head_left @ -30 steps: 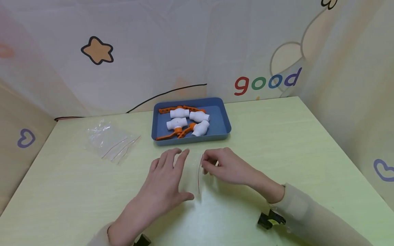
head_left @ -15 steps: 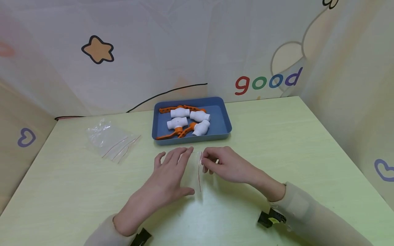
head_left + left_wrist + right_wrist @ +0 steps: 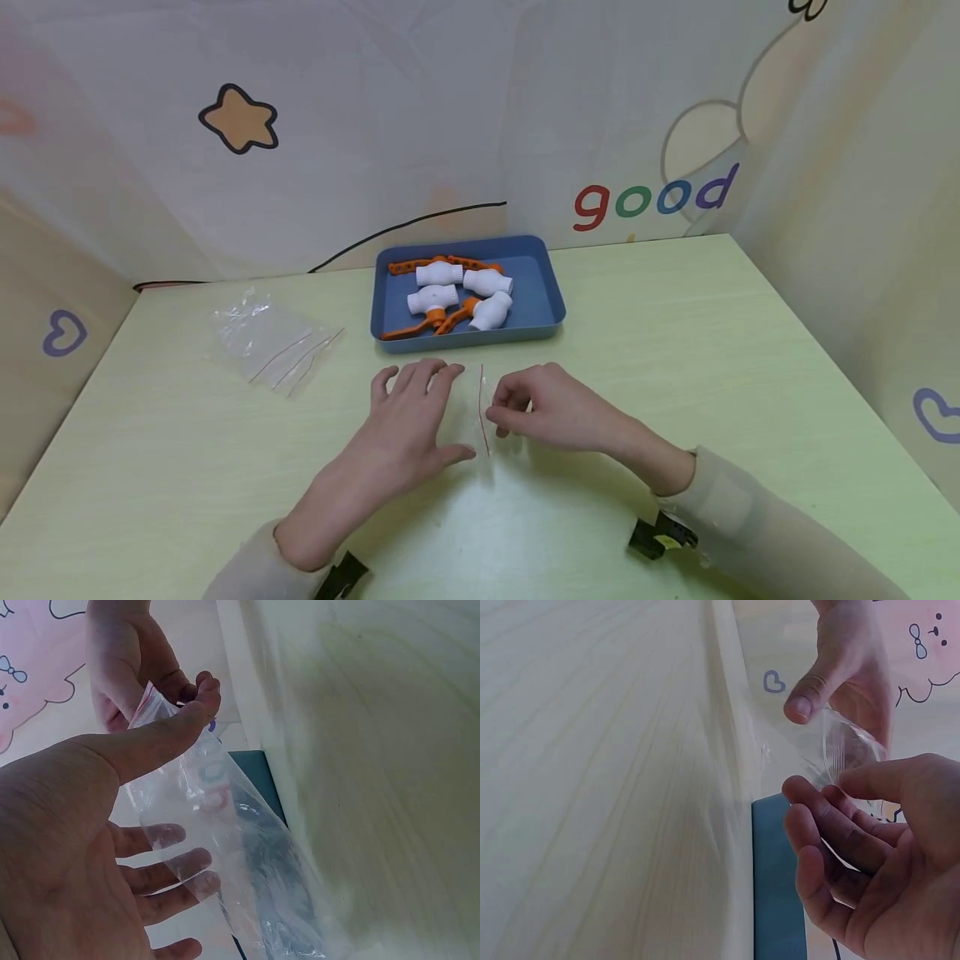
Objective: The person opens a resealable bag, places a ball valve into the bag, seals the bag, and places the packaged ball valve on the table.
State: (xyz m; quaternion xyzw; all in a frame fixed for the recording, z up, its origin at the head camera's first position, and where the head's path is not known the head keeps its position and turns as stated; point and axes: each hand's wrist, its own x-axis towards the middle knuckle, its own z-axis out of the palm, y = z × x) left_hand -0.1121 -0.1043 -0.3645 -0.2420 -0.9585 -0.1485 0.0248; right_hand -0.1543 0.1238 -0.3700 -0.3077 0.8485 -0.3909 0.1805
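A clear zip bag (image 3: 482, 410) with a thin red line along its mouth hangs between the two hands, just in front of the tray. My right hand (image 3: 558, 410) pinches the mouth edge between thumb and curled index finger. Spread fingers and a straight thumb mark my left hand (image 3: 405, 433), on the bag's other side. In the left wrist view that thumb lies against the bag (image 3: 217, 817) near its mouth, the other fingers behind the film. The mouth looks parted in the right wrist view. I see nothing inside the bag.
Behind the hands stands a blue tray (image 3: 534, 292) with several white valves (image 3: 491, 311) with orange handles. A pile of clear zip bags (image 3: 270, 342) lies on the table (image 3: 675, 333) at the left. A printed curtain (image 3: 450, 125) hangs behind.
The bag's red line has shifted slightly up and its lean has changed. My right fingers have moved a little down along it. The left hand has edged slightly upward.
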